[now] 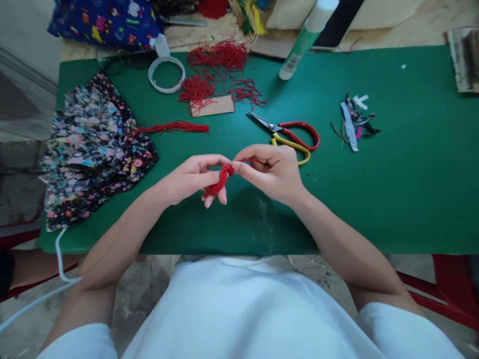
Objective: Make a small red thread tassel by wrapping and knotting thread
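My left hand point(200, 175) is closed round a red yarn bundle point(219, 183), its thumb and fingers pressed on the strands. Thumb and index finger of my right hand point(267, 169) pinch a thin red strand point(250, 160) at the top of that bundle, and the two hands meet at the fingertips. Just beyond my right hand lie scissors point(271, 127) with one red and one yellow handle, partly covered by the hand. A red tassel point(175, 126) rests on the green table, beside a floral cloth point(93, 154).
Loose red yarn point(224, 57) lies around a cardboard piece point(213, 105), near a tape roll point(166, 75). A green glue tube point(307, 42) is at the back. Fabric scraps point(354, 122) lie to the right. The green table point(411, 199) ends close to my body.
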`<move>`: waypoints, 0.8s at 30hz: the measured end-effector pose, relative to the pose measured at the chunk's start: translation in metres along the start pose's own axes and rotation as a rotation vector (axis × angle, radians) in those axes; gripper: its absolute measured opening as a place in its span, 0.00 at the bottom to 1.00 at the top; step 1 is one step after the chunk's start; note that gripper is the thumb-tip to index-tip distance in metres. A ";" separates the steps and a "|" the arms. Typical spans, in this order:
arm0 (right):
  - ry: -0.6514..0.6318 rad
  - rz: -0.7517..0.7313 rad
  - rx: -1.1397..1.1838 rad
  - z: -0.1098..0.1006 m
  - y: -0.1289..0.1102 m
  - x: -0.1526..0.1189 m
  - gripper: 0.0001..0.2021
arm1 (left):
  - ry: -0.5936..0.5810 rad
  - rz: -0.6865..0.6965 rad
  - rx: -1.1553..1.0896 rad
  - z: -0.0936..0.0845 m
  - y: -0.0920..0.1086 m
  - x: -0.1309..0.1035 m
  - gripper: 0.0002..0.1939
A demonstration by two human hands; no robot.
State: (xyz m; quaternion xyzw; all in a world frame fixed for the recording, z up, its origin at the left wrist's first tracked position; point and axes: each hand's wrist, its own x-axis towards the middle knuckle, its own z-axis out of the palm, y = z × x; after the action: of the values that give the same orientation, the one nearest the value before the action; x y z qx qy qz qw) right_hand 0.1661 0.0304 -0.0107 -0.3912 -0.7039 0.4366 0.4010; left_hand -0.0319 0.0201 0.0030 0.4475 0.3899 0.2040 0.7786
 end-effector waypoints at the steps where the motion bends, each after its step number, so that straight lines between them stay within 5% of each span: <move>1: -0.004 -0.007 0.007 0.000 0.000 0.000 0.08 | -0.014 0.002 -0.011 0.000 0.000 0.000 0.13; 24: -0.045 0.040 0.273 0.005 0.000 -0.002 0.13 | 0.006 0.060 -0.074 0.001 -0.003 0.004 0.17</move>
State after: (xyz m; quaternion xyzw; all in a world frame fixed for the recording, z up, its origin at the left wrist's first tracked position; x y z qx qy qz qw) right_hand 0.1621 0.0267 -0.0129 -0.3369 -0.6388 0.5449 0.4261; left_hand -0.0283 0.0211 -0.0008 0.4294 0.3707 0.2427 0.7870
